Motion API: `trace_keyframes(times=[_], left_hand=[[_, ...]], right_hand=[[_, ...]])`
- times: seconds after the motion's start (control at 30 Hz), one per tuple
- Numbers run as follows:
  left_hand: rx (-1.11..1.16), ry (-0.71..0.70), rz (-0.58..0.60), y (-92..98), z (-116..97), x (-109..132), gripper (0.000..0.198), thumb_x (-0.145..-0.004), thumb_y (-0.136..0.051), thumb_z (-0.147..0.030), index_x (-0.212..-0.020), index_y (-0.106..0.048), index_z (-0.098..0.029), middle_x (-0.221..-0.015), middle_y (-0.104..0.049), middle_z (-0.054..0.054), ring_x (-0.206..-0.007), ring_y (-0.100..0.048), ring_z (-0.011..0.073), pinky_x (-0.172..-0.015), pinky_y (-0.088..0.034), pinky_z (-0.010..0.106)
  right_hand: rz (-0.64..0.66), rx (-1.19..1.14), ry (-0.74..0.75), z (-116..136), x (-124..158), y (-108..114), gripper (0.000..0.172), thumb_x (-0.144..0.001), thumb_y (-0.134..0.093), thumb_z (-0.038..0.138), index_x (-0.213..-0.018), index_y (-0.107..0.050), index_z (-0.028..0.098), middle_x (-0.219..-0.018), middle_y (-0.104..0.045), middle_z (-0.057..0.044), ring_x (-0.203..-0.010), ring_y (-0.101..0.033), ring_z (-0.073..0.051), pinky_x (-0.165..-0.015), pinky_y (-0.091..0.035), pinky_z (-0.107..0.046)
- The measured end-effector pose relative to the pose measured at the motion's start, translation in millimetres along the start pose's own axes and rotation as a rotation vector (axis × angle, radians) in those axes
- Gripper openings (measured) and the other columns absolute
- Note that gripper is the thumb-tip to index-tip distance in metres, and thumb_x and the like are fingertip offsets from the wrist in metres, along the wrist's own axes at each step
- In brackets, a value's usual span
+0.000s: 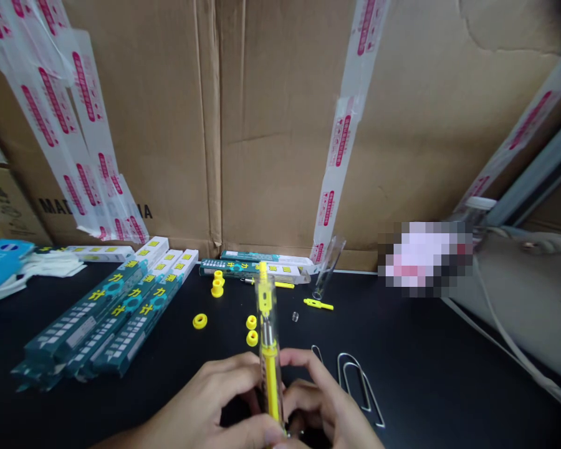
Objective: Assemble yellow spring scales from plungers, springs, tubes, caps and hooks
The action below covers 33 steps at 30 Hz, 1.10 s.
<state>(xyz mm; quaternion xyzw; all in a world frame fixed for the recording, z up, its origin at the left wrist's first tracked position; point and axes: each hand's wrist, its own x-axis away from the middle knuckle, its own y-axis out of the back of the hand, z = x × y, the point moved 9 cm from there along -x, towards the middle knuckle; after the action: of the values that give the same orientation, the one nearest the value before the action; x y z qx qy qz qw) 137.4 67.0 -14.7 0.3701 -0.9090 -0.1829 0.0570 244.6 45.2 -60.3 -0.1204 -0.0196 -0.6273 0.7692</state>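
Note:
A spring scale [271,371], with a clear tube around a yellow inner rod and a yellow top piece, stands tilted up in front of me. My left hand [219,399] grips its lower part from the left, thumb near the bottom. From the right, my right hand [322,399] closes on the same tube with bent fingers; its lower fingertips are partly hidden. Just beyond lie small yellow collars [251,338] and a yellow ring [200,321]. To the right are a small coil spring [295,317], a yellow slotted piece [318,304] and large metal hooks [362,386] like paper clips.
Several green-and-white boxes [135,312] lie at left, with others [257,268] at the back. A clear tube [328,271] leans near the cardboard wall [280,137]. A blue packet [4,265] sits far left; a pale cable [500,333] runs along the right.

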Motion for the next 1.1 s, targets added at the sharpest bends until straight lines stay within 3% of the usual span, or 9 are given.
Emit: trace_keyframes(times=[0.13,0.27,0.37,0.47,0.6,0.73,0.87,0.97,1.1], left_hand=[[-0.011,-0.035,-0.014,1.9,-0.4,0.6,0.023,-0.096,-0.061,-0.04,-0.107,-0.073,-0.024,-0.114,-0.072,0.004,-0.103,-0.065,0.0221,-0.094,-0.049,0.026],[0.072,-0.06,0.002,0.5,2.7,-1.2,0.044,-0.098,-0.053,-0.058,-0.118,-0.071,-0.023,-0.115,-0.071,0.007,-0.104,-0.066,0.0237,-0.09,-0.051,0.028],[0.12,-0.099,0.011,-1.1,2.8,-2.5,0.052,-0.088,-0.067,-0.061,-0.123,-0.069,-0.023,-0.109,-0.07,0.005,-0.094,-0.066,0.0217,-0.084,-0.053,0.027],[0.133,-0.076,-0.004,-1.2,6.5,-3.0,0.053,-0.076,-0.084,-0.05,-0.121,-0.07,-0.024,-0.107,-0.07,0.003,-0.091,-0.064,0.0207,-0.082,-0.053,0.025],[0.119,-0.022,-0.027,-0.3,6.8,-2.1,0.031,-0.082,-0.08,-0.027,-0.113,-0.074,-0.025,-0.104,-0.07,0.0,-0.093,-0.064,0.0201,-0.083,-0.051,0.024],[0.102,0.006,-0.055,3.1,0.2,0.4,0.031,-0.08,-0.077,-0.016,-0.108,-0.075,-0.029,-0.102,-0.069,-0.003,-0.094,-0.063,0.0201,-0.087,-0.048,0.023],[0.046,0.028,-0.07,4.3,6.6,2.9,0.027,-0.079,-0.075,-0.018,-0.104,-0.073,-0.026,-0.103,-0.066,-0.001,-0.093,-0.062,0.0211,-0.086,-0.049,0.025],[0.066,-0.049,-0.113,6.5,12.5,3.4,0.018,-0.089,-0.067,-0.03,-0.106,-0.069,-0.022,-0.101,-0.064,0.002,-0.092,-0.063,0.0222,-0.083,-0.05,0.029],[0.095,-0.118,-0.154,8.6,15.7,3.0,0.035,-0.094,-0.063,-0.052,-0.112,-0.067,-0.022,-0.099,-0.064,0.004,-0.09,-0.063,0.0222,-0.079,-0.052,0.029]], right_hand=[[-0.027,0.042,0.027,7.9,0.8,1.4,0.057,-0.052,-0.099,0.035,-0.099,-0.068,0.027,-0.076,-0.076,0.004,-0.081,-0.072,-0.022,-0.084,-0.053,-0.032],[-0.045,-0.007,0.017,8.9,1.8,2.2,0.056,-0.053,-0.099,0.036,-0.1,-0.07,0.027,-0.074,-0.078,0.004,-0.093,-0.073,-0.026,-0.101,-0.048,-0.037],[-0.021,-0.044,0.024,8.0,0.6,1.0,0.058,-0.056,-0.098,0.039,-0.103,-0.068,0.026,-0.077,-0.079,0.003,-0.091,-0.075,-0.025,-0.094,-0.05,-0.035],[0.018,-0.077,0.028,7.9,-1.0,-2.1,0.061,-0.058,-0.097,0.042,-0.106,-0.065,0.025,-0.075,-0.078,0.002,-0.082,-0.075,-0.023,-0.079,-0.05,-0.032],[-0.039,-0.045,0.035,10.6,-0.7,2.1,0.062,-0.052,-0.1,0.037,-0.104,-0.068,0.024,-0.071,-0.073,0.005,-0.07,-0.061,-0.016,-0.072,-0.042,-0.028],[-0.02,0.008,0.064,11.2,-0.5,4.0,0.062,-0.054,-0.099,0.036,-0.105,-0.067,0.026,-0.075,-0.068,0.005,-0.072,-0.054,-0.015,-0.071,-0.041,-0.027],[0.125,0.169,0.08,1.8,-4.2,-1.8,0.061,-0.067,-0.09,0.038,-0.12,-0.061,0.029,-0.082,-0.068,0.004,-0.074,-0.06,-0.017,-0.068,-0.044,-0.027],[0.202,0.24,0.087,-7.5,-6.7,-6.0,0.072,-0.076,-0.082,0.038,-0.14,-0.049,0.032,-0.076,-0.069,0.004,-0.075,-0.065,-0.02,-0.068,-0.047,-0.029],[0.28,0.338,0.151,-12.6,-5.0,-11.1,0.094,-0.077,-0.079,0.034,-0.156,-0.028,0.036,-0.079,-0.073,0.002,-0.081,-0.071,-0.022,-0.076,-0.051,-0.033]])
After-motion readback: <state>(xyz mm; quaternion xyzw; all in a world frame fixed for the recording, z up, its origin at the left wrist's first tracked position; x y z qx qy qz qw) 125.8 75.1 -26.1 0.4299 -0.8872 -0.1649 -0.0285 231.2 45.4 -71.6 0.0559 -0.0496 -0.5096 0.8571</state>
